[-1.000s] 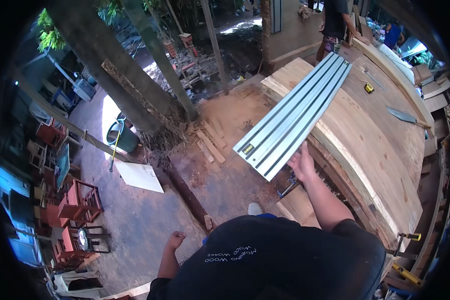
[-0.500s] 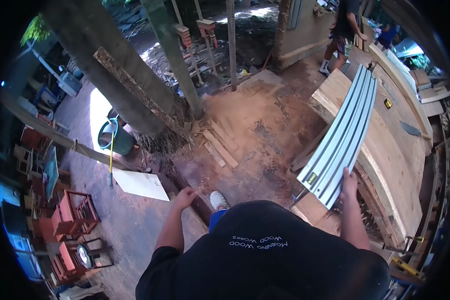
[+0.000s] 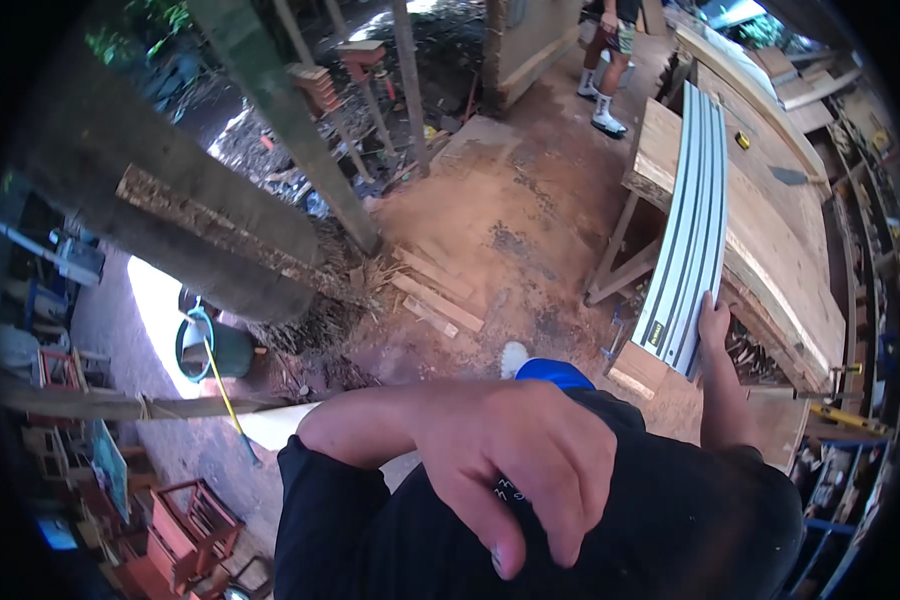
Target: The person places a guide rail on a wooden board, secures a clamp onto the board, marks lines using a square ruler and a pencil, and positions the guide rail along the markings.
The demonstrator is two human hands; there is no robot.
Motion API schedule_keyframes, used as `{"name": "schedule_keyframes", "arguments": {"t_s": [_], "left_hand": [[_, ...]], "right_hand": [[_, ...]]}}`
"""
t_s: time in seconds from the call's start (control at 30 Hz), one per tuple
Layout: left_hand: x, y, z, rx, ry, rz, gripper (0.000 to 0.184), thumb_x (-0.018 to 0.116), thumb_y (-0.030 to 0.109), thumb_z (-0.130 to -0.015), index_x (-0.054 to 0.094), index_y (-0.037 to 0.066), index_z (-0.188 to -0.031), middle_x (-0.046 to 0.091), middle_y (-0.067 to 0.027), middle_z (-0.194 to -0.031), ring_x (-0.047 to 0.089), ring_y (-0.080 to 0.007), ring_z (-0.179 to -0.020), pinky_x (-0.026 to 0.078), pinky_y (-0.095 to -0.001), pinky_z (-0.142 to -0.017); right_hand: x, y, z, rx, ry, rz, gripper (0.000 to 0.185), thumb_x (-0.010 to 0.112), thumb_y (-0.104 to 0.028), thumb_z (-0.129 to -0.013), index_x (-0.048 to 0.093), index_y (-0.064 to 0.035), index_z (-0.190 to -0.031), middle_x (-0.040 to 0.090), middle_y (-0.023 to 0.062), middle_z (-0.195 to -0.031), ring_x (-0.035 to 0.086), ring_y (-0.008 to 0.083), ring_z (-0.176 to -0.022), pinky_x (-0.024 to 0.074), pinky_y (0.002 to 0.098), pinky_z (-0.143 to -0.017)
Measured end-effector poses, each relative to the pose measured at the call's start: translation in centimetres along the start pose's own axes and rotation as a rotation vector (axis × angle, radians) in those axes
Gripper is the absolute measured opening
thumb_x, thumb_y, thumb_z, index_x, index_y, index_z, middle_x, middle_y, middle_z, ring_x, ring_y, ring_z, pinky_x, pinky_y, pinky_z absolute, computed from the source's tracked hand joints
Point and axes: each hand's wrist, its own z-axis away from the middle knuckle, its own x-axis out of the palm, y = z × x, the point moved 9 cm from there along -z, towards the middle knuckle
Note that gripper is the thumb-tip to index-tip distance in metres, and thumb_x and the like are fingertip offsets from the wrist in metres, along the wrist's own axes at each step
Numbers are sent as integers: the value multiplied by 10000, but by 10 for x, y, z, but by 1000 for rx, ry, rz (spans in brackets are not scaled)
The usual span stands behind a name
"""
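Note:
A long silver metal rail [image 3: 692, 220] with dark lengthwise strips and a small yellow-and-black label slants over the near edge of a thick wooden slab [image 3: 770, 260]. My right hand [image 3: 712, 322] grips the rail's side close to its labelled end. Large in the foreground, my left hand [image 3: 530, 465] is raised before my black shirt, fingers bent and apart, with nothing in them. On the slab's far part lie a yellow tape measure [image 3: 742, 141] and a saw [image 3: 792, 176].
Another person's legs [image 3: 606, 85] are beyond the slab. A thick trunk [image 3: 190, 210], posts and wood offcuts [image 3: 440, 300] stand or lie ahead. At left are a green bucket [image 3: 225, 350] and red wooden stools [image 3: 192, 530]. A yellow level [image 3: 850, 418] lies at right.
My left hand has risen from beside my body to the front of my chest. The rail, still in my right hand, has swung more lengthwise to the view. The other person's legs have shifted leftward in view.

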Motion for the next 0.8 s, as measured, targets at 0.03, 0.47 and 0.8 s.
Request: {"name": "schedule_keyframes", "arguments": {"t_s": [0.03,0.47,0.8], "left_hand": [[-3,-2,-4,22,-20,49,248,718,276,-827,695,35,-884,653,-68,-868,609,-207,-716,486,-303,-626],[-128,-64,-105,65,-80,77,233,685,260,-849,667,42,-767,642,-89,-793,569,-187,-644,476,-305,-572],[-241,-202,-107,-491,-218,23,509,711,480,-783,657,10,-971,653,-90,-887,609,-205,-786,472,-322,-699]], "right_hand": [[1,4,-3,-10,-3,-3,465,546,-391,-907,600,60,-1013,635,262,-982,617,372,-938,455,409,-820],[-1,-5,5,-5,3,-9,485,524,-365,-924,546,85,-1103,620,286,-997,613,386,-945,456,407,-834],[-5,1,6,123,-13,-10,436,553,-311,-922,541,63,-1146,645,252,-972,644,323,-877,487,385,-784]]}}
